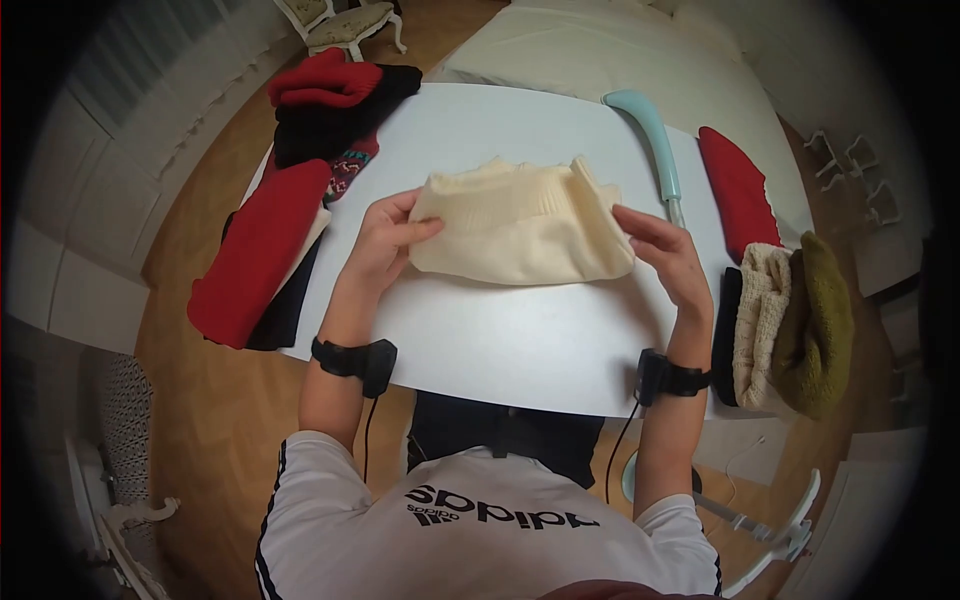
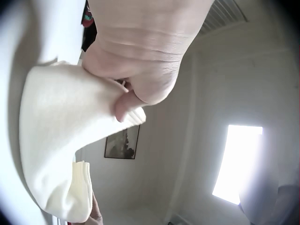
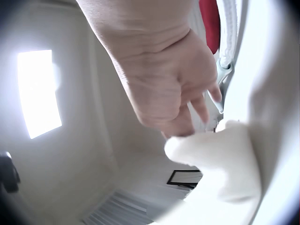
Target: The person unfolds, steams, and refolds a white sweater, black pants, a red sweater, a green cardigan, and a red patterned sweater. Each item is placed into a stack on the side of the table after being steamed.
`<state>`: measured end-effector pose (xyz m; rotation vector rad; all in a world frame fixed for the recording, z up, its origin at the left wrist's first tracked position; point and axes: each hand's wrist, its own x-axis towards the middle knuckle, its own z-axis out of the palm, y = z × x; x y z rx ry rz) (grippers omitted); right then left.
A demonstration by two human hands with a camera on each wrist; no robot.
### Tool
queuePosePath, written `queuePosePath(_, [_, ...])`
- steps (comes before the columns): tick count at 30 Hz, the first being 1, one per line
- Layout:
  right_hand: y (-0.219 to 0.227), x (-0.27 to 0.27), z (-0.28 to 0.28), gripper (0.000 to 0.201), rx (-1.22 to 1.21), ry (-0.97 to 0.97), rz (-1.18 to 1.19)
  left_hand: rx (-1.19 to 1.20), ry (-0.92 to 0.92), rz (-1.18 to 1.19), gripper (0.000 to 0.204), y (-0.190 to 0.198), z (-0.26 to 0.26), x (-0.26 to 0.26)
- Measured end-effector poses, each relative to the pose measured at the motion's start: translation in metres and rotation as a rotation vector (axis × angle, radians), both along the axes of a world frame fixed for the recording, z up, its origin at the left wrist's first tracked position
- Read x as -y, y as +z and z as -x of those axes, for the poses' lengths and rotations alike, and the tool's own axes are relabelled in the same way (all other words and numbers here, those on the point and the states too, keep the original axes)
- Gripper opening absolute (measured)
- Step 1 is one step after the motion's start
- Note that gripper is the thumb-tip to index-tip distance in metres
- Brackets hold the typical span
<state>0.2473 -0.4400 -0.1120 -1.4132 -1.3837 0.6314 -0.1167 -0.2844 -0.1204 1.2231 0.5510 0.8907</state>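
Note:
A folded cream knit garment (image 1: 520, 225) with a ribbed band lies across the middle of the white table (image 1: 480, 340). At its left end my left hand (image 1: 385, 240) pinches the fabric, thumb over the front and fingers behind; the left wrist view shows that thumb (image 2: 127, 105) pressed on the cloth. My right hand (image 1: 672, 262) is at the opposite end, its fingers extended along the raised, folded edge. In the right wrist view, the fingers (image 3: 200, 110) reach past the fold, with their tips partly hidden by the cloth.
Red garments (image 1: 262, 250) and black ones (image 1: 310, 125) are piled along the left edge. A light-blue curved handled device (image 1: 650, 140) lies at the back right. Along the right edge are a red knit (image 1: 738, 190), a cream cable knit (image 1: 762, 320) and an olive knit (image 1: 815, 330).

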Motion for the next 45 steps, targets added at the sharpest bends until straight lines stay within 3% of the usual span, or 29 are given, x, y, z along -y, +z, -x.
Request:
queuePosePath(1, [0.004, 0.013, -0.002, 0.045, -0.151, 0.088, 0.082, 0.059, -0.141, -0.026, 0.032, -0.003, 0.012, 0.003])
queuePosePath(2, [0.009, 0.024, 0.0, 0.044, -0.307, 0.171, 0.167, 0.064, -0.138, -0.018, 0.032, -0.006, 0.018, 0.001])
queuePosePath(4, [0.017, 0.038, 0.006, 0.043, -0.351, 0.242, 0.104, 0.191, -0.701, 0.149, 0.041, -0.006, 0.029, 0.0])
queuePosePath(6, [0.022, 0.046, 0.004, 0.044, -0.601, 0.268, 0.21, 0.047, -0.654, 0.214, 0.054, -0.001, 0.034, 0.001])
queuePosePath(8, [0.014, 0.038, 0.009, 0.043, -0.545, 0.165, 0.201, -0.478, -0.289, 0.015, 0.045, 0.005, 0.021, 0.003])
queuePosePath(10, [-0.002, 0.023, 0.027, 0.041, -0.247, -0.13, 0.071, -0.64, -0.144, -0.152, 0.033, -0.002, 0.004, 0.016])
queuePosePath(11, [-0.009, 0.018, 0.036, 0.042, -0.164, -0.098, 0.068, -0.797, -0.013, -0.624, 0.034, -0.004, -0.002, 0.022])
queuePosePath(12, [-0.015, 0.014, 0.048, 0.044, 0.196, -0.088, -0.038, -0.93, 0.129, -1.101, 0.041, -0.006, -0.008, 0.029])
queuePosePath(13, [-0.014, 0.01, 0.063, 0.046, 0.545, -0.116, -0.117, -1.086, 0.051, -1.037, 0.06, -0.003, -0.016, 0.038])
queuePosePath(14, [-0.013, 0.009, 0.076, 0.05, 0.893, -0.146, -0.194, -1.083, 0.05, -1.04, 0.06, -0.008, -0.025, 0.041])
queuePosePath(16, [-0.026, 0.003, 0.084, 0.043, 1.006, -0.225, -0.195, -1.259, 0.207, -1.094, 0.063, -0.028, -0.036, 0.043])
queuePosePath(18, [-0.038, -0.004, 0.083, 0.039, 1.121, -0.303, -0.195, -1.284, 0.19, -1.075, 0.063, -0.038, -0.039, 0.023])
queuePosePath(20, [-0.04, -0.013, 0.078, 0.029, 0.977, -0.295, 0.275, -1.328, 0.205, -1.221, 0.061, -0.041, -0.038, 0.011])
queuePosePath(24, [-0.028, -0.011, 0.069, 0.035, 0.928, -0.316, 0.373, -1.153, 0.251, -0.907, 0.051, -0.024, -0.029, -0.001])
queuePosePath(26, [-0.022, -0.002, 0.05, 0.035, 0.602, -0.519, 0.264, -0.839, 0.476, -0.547, 0.047, -0.024, -0.012, -0.015])
queuePosePath(27, [-0.033, 0.006, 0.029, 0.035, 0.605, -0.517, 0.263, -0.837, 0.478, -0.545, 0.047, -0.026, -0.003, -0.017])
queuePosePath(29, [-0.056, 0.023, -0.002, 0.028, 0.252, -0.659, 0.209, -0.547, 0.492, -0.039, 0.053, -0.03, 0.017, -0.023])
queuePosePath(30, [-0.061, 0.034, -0.004, 0.028, 0.253, -0.658, 0.21, -0.395, 0.489, 0.207, 0.058, -0.033, 0.023, -0.024])
queuePosePath(31, [-0.048, 0.046, 0.007, 0.024, 0.21, -0.712, 0.171, -0.396, 0.486, 0.21, 0.058, -0.035, 0.029, -0.019])
queuePosePath(32, [-0.041, 0.052, 0.013, 0.022, 0.167, -0.767, 0.133, -0.669, 0.575, -0.231, 0.061, -0.039, 0.035, -0.01])
queuePosePath(33, [-0.057, 0.053, 0.004, 0.018, 0.43, -0.633, -0.229, -0.925, 0.64, -0.69, 0.065, -0.041, 0.038, -0.002])
queuePosePath(34, [-0.069, 0.05, -0.001, 0.018, 0.429, -0.641, -0.225, -0.925, 0.631, -0.693, 0.065, -0.036, 0.035, 0.006])
queuePosePath(36, [-0.083, 0.045, -0.007, 0.021, 0.977, -0.545, 0.046, -1.124, 0.462, -1.1, 0.072, -0.022, 0.017, 0.024])
queuePosePath(37, [-0.075, 0.047, 0.012, 0.029, 0.66, -0.558, 0.137, -1.172, 0.469, -1.298, 0.068, -0.021, 0.009, 0.029])
queuePosePath(38, [-0.062, 0.042, 0.029, 0.029, 0.66, -0.561, 0.137, -1.17, 0.468, -1.3, 0.068, -0.022, 0.006, 0.026])
queuePosePath(40, [-0.039, 0.028, 0.048, 0.038, 0.591, -0.66, -0.041, -1.169, 0.229, -1.333, 0.06, -0.034, -0.002, 0.011])
queuePosePath(42, [-0.033, 0.025, 0.032, 0.04, 0.432, -0.687, 0.006, -1.261, 0.239, -1.284, 0.05, -0.036, -0.007, -0.003])
queuePosePath(44, [-0.028, 0.029, 0.008, 0.036, -0.037, -0.843, -0.161, -1.45, 0.266, -0.853, 0.045, -0.015, -0.007, -0.012])
queuePosePath(45, [-0.023, 0.036, -0.003, 0.036, -0.035, -0.843, -0.162, -1.449, 0.267, -0.853, 0.045, -0.008, -0.002, -0.016])
